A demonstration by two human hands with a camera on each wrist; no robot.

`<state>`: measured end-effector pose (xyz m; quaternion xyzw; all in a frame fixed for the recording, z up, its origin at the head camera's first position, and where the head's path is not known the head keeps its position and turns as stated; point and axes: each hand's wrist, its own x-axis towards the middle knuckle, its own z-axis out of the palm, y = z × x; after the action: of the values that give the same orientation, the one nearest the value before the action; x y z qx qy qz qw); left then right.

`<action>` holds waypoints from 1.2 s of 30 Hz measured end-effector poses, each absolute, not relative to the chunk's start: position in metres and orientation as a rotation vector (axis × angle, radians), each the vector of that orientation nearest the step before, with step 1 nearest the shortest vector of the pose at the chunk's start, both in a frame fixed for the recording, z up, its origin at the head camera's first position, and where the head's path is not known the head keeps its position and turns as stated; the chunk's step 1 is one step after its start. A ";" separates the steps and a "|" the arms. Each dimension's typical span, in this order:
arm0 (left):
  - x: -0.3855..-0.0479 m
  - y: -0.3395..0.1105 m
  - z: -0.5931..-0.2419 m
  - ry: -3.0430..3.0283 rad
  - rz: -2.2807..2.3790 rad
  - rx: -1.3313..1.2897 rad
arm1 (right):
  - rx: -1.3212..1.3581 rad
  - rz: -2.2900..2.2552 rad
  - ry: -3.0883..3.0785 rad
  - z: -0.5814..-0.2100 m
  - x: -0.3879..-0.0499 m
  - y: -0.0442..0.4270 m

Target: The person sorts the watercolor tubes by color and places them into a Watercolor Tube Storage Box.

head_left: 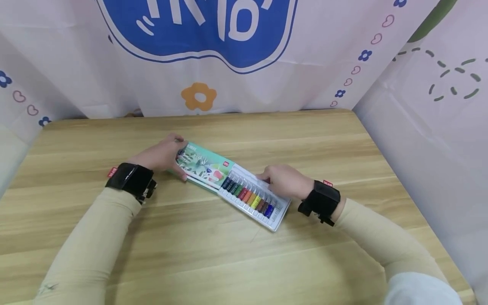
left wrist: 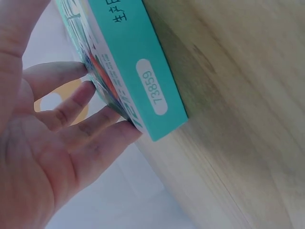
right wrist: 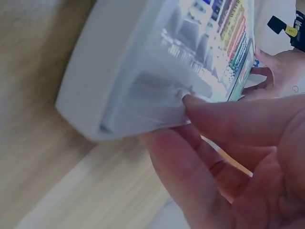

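A green printed paint box (head_left: 202, 164) lies aslant on the table, with its white plastic tray (head_left: 281, 210) partly out of the right end. In the tray sits a row of small paint tubes (head_left: 249, 198) in several colours. My left hand (head_left: 162, 156) grips the box's left end, thumb on the near side and fingers on the far side. The left wrist view shows fingertips against the box's printed face. With thumb and fingers, my right hand (head_left: 286, 180) pinches the tray's far edge; the right wrist view shows the thumb over the clear cover (right wrist: 152, 100).
The wooden table (head_left: 183, 254) carries the box. Behind it hangs a white cloth (head_left: 320, 80) with a blue emblem and an orange flower. Another pale cloth (head_left: 431, 140) borders the right side. Both wrists wear black camera bands (head_left: 322, 201).
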<state>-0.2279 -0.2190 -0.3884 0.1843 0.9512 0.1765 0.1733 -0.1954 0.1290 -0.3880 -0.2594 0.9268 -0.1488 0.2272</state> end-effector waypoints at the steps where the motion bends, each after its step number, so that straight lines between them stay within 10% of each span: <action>1: -0.228 -0.219 -0.387 2.700 0.498 0.527 | -0.720 -0.387 2.561 -0.387 -0.196 0.128; 23: -0.228 -0.231 -0.398 2.756 0.591 0.463 | -1.067 -0.710 2.435 -0.401 -0.192 0.176; 36: -0.228 -0.229 -0.400 2.765 0.577 0.482 | -1.013 -0.568 2.510 -0.398 -0.215 0.127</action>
<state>-0.2278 -0.2294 -0.4002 0.1667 0.9557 0.1995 0.1378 -0.2145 0.1273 -0.3978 -0.3598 0.8916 -0.2016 0.1869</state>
